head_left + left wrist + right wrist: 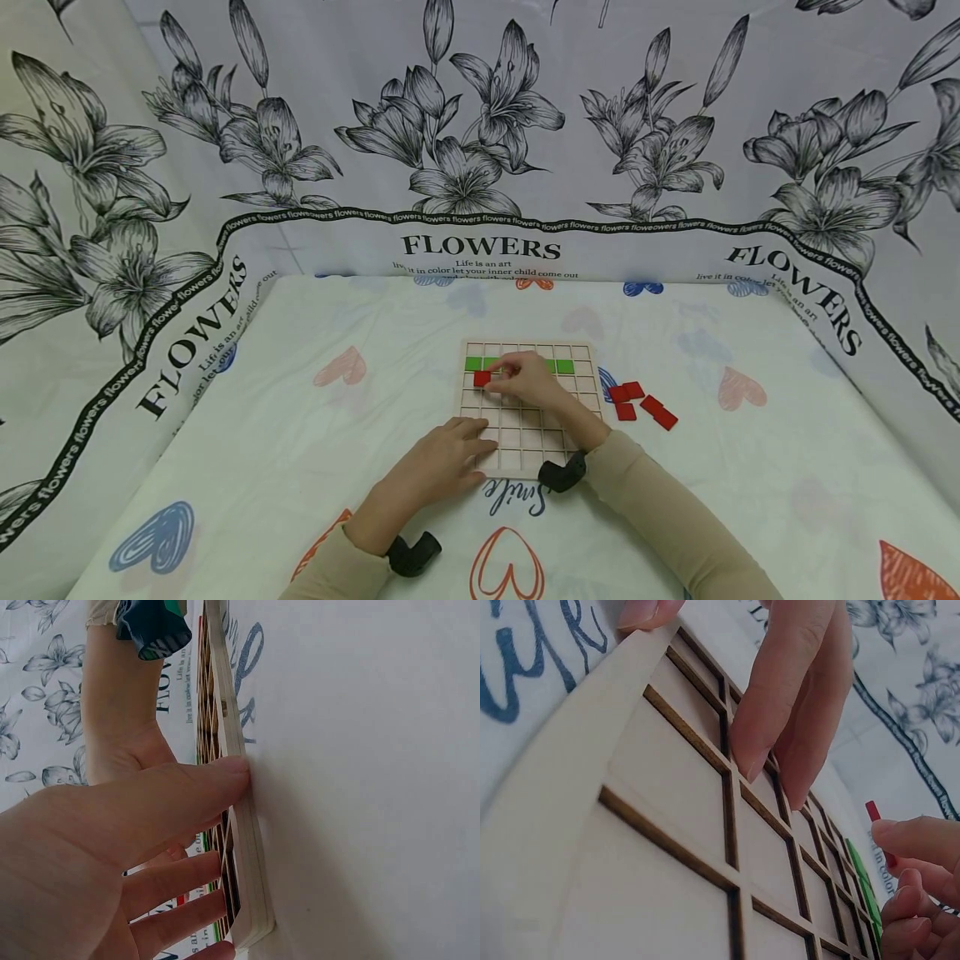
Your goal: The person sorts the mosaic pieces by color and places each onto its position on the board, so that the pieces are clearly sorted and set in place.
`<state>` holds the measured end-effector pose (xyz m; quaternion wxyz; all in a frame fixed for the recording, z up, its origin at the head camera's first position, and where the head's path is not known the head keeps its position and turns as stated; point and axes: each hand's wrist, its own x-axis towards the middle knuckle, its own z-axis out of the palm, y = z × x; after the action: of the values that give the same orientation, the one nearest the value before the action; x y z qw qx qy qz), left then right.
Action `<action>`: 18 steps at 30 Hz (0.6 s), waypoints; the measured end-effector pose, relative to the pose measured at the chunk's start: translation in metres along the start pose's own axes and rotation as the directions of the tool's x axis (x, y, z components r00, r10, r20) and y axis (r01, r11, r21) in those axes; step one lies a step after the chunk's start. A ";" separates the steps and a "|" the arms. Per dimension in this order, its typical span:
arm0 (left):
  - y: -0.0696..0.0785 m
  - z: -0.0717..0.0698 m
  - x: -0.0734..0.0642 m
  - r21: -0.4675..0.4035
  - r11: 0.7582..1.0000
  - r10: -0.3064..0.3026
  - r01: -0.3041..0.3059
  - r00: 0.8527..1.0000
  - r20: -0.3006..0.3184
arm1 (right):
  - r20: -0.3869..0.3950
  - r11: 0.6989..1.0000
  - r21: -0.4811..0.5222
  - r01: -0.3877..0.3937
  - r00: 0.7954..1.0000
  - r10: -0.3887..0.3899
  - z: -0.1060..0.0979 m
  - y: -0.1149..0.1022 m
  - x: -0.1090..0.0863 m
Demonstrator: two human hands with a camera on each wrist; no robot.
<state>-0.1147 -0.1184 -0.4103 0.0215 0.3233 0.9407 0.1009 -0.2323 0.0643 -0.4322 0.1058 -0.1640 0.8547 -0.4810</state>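
A wooden grid board (517,435) lies on the cloth, with a row of green square tiles (565,367) near its far edge, partly covered by a hand. My right hand (534,383) pinches a red square tile (482,379) between thumb and fingers, over the board's left side just below the green row. In the right wrist view this red tile (874,812) appears tilted, above the board surface. My left hand (442,458) rests on the board's near left part with fingers extended. Its thumb (217,778) touches the board's edge in the left wrist view.
Several loose red tiles (626,411) lie on the cloth right of the board. The white tablecloth (247,467) has hearts and lettering printed on it. A flower-patterned curtain (480,183) stands behind and along the sides. Black bands with a camera (415,554) sit at the wrists.
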 end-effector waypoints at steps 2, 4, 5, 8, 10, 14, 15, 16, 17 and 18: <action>0.000 0.000 0.000 0.004 1.000 0.003 -0.003 1.000 -0.003 | -0.002 1.000 -0.006 0.007 1.000 -0.007 0.001 -0.001 0.001; 0.000 0.000 0.000 0.007 1.000 0.007 -0.007 1.000 -0.008 | -0.003 1.000 -0.005 0.004 1.000 -0.004 0.003 -0.001 0.002; 0.000 0.000 0.000 0.006 1.000 0.008 -0.008 1.000 -0.010 | -0.002 1.000 0.001 0.001 1.000 -0.001 0.004 -0.002 0.002; -0.001 0.001 0.000 0.002 1.000 0.012 -0.012 1.000 -0.020 | -0.007 1.000 0.022 -0.019 1.000 0.019 0.006 -0.003 0.003; -0.001 0.002 0.000 -0.005 1.000 0.014 -0.014 1.000 -0.025 | -0.012 0.999 0.030 -0.030 0.999 0.030 0.008 -0.004 0.004; -0.001 0.002 0.000 -0.005 1.000 0.018 -0.018 0.999 -0.029 | -0.033 0.999 0.020 -0.041 0.999 0.041 0.011 -0.004 0.007; -0.001 0.002 0.000 -0.005 1.000 0.019 -0.019 0.999 -0.028 | -0.037 0.999 0.012 -0.043 0.998 0.044 0.012 -0.004 0.008; -0.001 0.001 0.000 -0.005 1.000 0.019 -0.019 0.999 -0.028 | -0.043 0.999 0.003 -0.045 0.998 0.045 0.013 -0.004 0.009; -0.001 0.001 0.000 -0.004 1.000 0.019 -0.019 0.999 -0.026 | -0.046 0.999 0.000 -0.049 0.998 0.049 0.014 -0.003 0.010; -0.001 0.001 0.000 -0.003 1.000 0.018 -0.018 1.000 -0.025 | -0.050 0.999 -0.006 -0.053 0.997 0.053 0.015 -0.003 0.010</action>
<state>-0.1151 -0.1189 -0.4115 0.0096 0.3305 0.9377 0.1065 -0.2362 0.0469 -0.4373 0.0966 -0.1296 0.8628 -0.4789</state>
